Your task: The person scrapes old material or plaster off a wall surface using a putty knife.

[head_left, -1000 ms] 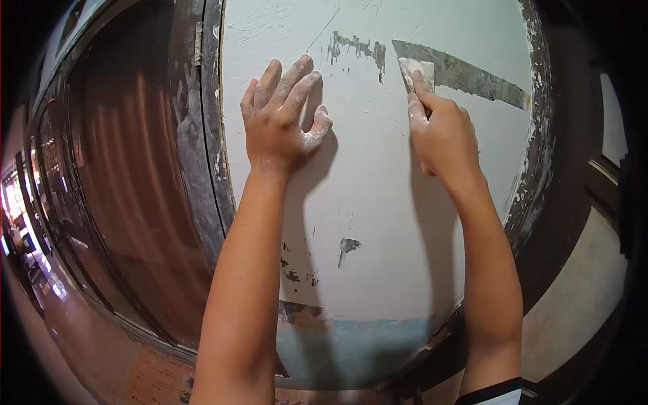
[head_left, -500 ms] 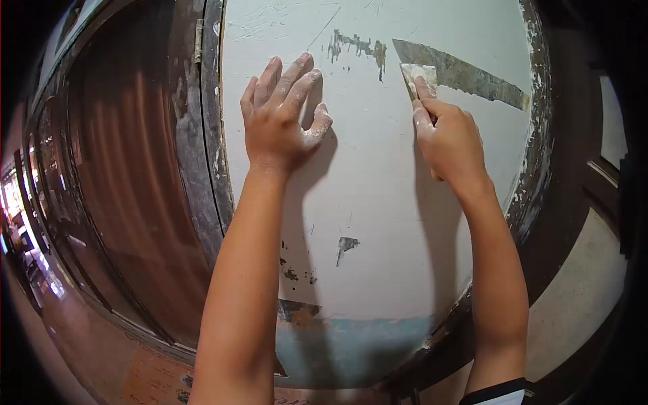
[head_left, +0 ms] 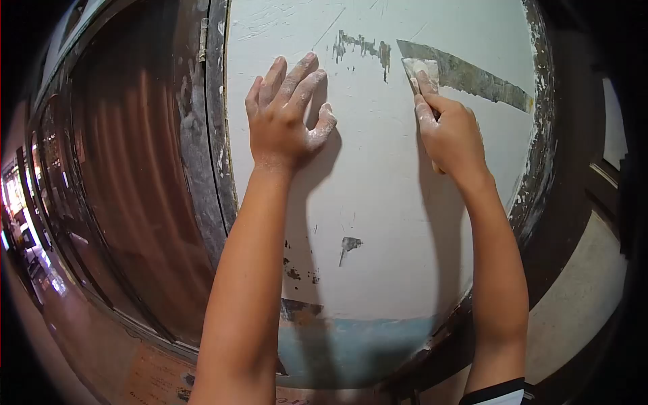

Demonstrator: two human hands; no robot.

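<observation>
My right hand [head_left: 451, 131] grips a putty knife [head_left: 422, 67], its whitish blade against the white panel [head_left: 378, 175]. The index finger presses along the blade, and part of the handle shows below the palm. Just right of the blade runs a long grey bare strip [head_left: 479, 75] with ragged edges. My left hand [head_left: 287, 111] rests on the panel at the left with its fingers spread, holding nothing. White dust coats the fingers of both hands. Between the hands, higher up, is a jagged grey patch [head_left: 361, 46].
A dark, paint-spotted frame [head_left: 536, 135] borders the panel on the right. On the left is a hinge [head_left: 202, 40] beside a dark glazed door [head_left: 128, 189]. Low on the panel are a small grey patch [head_left: 349, 244] and a blue-green band [head_left: 371, 344].
The putty knife's blade has shifted slightly upward along the panel in my right hand. My left hand stays in place on the panel; the whole view has moved a little.
</observation>
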